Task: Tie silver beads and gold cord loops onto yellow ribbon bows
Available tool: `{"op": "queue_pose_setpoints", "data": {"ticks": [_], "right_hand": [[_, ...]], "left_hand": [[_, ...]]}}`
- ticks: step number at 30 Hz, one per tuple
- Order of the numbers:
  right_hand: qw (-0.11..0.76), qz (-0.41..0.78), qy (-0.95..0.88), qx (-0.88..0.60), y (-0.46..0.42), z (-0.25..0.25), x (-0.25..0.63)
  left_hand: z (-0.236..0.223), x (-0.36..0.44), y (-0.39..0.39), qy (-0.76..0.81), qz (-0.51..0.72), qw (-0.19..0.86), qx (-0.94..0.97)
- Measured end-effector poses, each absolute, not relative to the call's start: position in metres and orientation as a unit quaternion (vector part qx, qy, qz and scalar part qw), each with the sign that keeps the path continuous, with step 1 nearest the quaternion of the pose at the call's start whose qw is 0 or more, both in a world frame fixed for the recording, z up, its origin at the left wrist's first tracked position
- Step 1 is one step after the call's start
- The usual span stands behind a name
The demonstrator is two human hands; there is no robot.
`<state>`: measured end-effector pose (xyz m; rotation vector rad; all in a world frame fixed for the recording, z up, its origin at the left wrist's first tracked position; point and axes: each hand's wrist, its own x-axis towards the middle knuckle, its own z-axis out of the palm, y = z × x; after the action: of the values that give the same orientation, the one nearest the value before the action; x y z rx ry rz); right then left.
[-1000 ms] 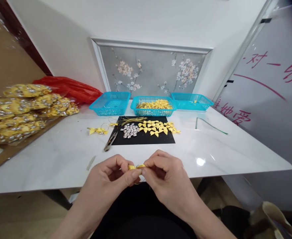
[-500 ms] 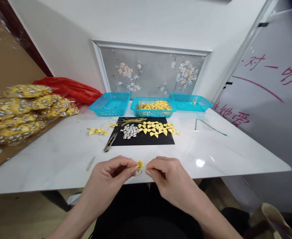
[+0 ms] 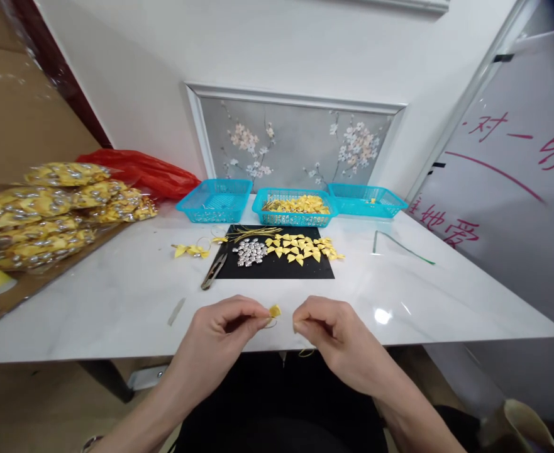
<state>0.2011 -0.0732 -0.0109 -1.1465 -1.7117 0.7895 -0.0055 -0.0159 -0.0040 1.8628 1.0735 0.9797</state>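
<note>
My left hand [image 3: 232, 327] pinches a small yellow ribbon bow [image 3: 275, 310] between thumb and fingertips, above the table's front edge. A thin wire-like loop curves just under the bow. To its right, my right hand [image 3: 331, 324] is closed in a pinch. A thin gold cord [image 3: 306, 353] loops out below that hand; its end between the fingertips is hidden. Beyond both hands lies a black mat [image 3: 277, 269] with silver beads [image 3: 251, 251], yellow bows [image 3: 300, 246] and gold cords [image 3: 258, 233]. Thread snips [image 3: 214, 272] rest at the mat's left edge.
Three blue baskets line the wall: left [image 3: 215, 201], middle [image 3: 297, 217] heaped with yellow pieces, right [image 3: 368, 200]. Bagged yellow-and-silver pieces [image 3: 36, 214] are piled at left beside a red plastic bag [image 3: 139, 171]. A green strip [image 3: 406, 247] lies at right.
My hands have moved apart a little, the right one shifting right. The gold cord loop now shows below my right hand. The view has tilted slightly.
</note>
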Motion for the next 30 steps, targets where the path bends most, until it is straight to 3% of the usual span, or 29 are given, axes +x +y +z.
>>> {"op": "queue_pose_setpoints", "data": {"ticks": [12,24,30], "right_hand": [[0.416,0.283,-0.687,-0.524,-0.071,-0.015,0.217],[0.309,0.053,-0.734,-0.602,-0.026,-0.029,0.274],[0.269,-0.003,-0.703,-0.658,-0.009,-0.048,0.322]], "left_hand": [[-0.011,-0.024,0.000,0.480,0.354,0.343,0.725],[-0.006,-0.025,-0.006,0.502,0.329,0.255,0.759],[-0.009,-0.046,-0.008,0.538,0.343,0.272,0.721]]}}
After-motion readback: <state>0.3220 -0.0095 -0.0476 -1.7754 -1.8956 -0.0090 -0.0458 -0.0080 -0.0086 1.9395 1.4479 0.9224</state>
